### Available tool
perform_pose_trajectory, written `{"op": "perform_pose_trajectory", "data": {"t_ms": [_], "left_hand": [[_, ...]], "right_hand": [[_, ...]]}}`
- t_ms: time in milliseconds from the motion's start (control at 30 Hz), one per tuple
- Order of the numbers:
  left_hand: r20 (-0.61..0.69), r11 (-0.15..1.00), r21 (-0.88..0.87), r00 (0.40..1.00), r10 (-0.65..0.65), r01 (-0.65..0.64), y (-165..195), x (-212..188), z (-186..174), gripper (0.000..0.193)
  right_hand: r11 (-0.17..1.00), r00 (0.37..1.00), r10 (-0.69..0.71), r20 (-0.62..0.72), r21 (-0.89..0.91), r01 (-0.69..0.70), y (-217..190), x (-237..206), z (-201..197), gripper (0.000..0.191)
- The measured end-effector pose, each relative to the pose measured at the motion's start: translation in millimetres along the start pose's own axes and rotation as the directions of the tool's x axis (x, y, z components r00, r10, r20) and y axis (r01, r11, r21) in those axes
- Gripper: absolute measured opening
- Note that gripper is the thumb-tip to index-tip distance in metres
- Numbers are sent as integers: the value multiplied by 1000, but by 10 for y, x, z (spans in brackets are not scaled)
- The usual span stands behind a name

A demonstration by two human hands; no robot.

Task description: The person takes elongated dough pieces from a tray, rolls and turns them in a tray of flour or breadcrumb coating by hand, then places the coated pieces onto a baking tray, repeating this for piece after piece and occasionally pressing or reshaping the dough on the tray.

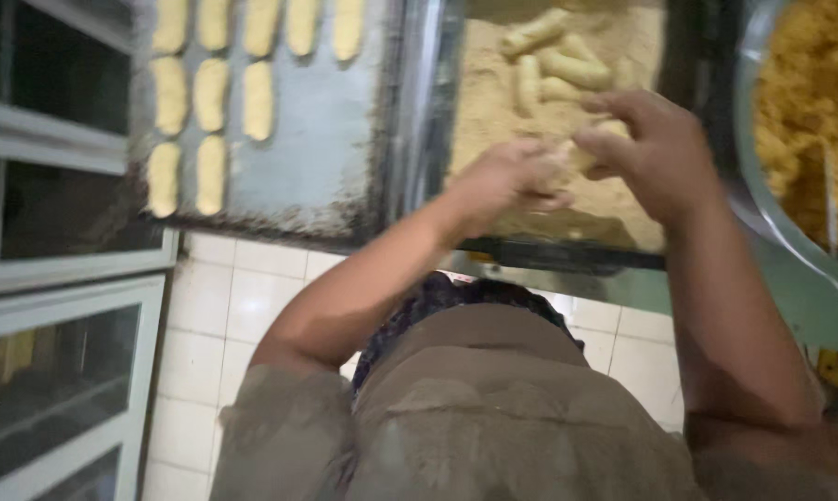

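**Both hands on one dough roll above the crumb tray**

The left hand (507, 176) and the right hand (646, 144) meet over a dark tray of pale crumbs (493, 102). Both are curled around a single crumb-coated roll (581, 153) held between them, just above the crumb bed; motion blur hides the exact finger placement.

Counts:
- Crumb tray: about five coated rolls (558, 60) lie in a loose heap at its far end.
- Metal baking sheet (317, 139), left of the crumb tray: ten shaped pieces (210, 93) in rows, five in the far row, three in the middle, two nearest. The right part of the sheet is bare.
- One large metal bowl (762, 186) at the right edge, filled with a yellow crumbly mixture (809, 83).

Surface and room: the trays sit side by side on a raised surface. Below them is a white tiled floor (243, 306). A white-framed glass cabinet (66, 278) stands at the left.
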State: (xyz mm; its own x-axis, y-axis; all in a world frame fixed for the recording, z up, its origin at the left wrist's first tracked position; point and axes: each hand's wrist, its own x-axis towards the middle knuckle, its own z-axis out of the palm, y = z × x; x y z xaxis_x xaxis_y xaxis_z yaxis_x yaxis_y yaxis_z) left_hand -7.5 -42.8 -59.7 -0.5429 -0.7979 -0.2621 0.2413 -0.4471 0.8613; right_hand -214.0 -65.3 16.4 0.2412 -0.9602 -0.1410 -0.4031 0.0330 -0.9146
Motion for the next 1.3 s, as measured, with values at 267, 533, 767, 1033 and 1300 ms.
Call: {"op": "perform_pose_trajectory", "data": {"t_ms": [267, 533, 767, 1033, 1300], "left_hand": [[21, -6, 1000, 723, 690, -24, 249, -712, -87, 57], [-310, 381, 924, 556, 771, -14, 442, -2262, -1246, 38], [-419, 481, 872, 652, 632, 94, 201, -2988, -1888, 38], [-207, 265, 964, 677, 706, 18, -29, -2789, -2007, 30], [-146, 216, 976, 707, 692, -9, 98, -2835, -1942, 21]], "right_hand": [[661, 943, -332, -38, -722, 204, -330, 20, 376, 21], [765, 823, -523, 220, -303, 567, -1160, 430, 2150, 56], [957, 853, -110, 511, -177, 229, -1156, 744, 3393, 51], [716, 821, -357, 445, -434, 546, -1114, 751, 3665, 55], [879, 930, -275, 246, -328, 346, -1002, 544, 3628, 25]]}}
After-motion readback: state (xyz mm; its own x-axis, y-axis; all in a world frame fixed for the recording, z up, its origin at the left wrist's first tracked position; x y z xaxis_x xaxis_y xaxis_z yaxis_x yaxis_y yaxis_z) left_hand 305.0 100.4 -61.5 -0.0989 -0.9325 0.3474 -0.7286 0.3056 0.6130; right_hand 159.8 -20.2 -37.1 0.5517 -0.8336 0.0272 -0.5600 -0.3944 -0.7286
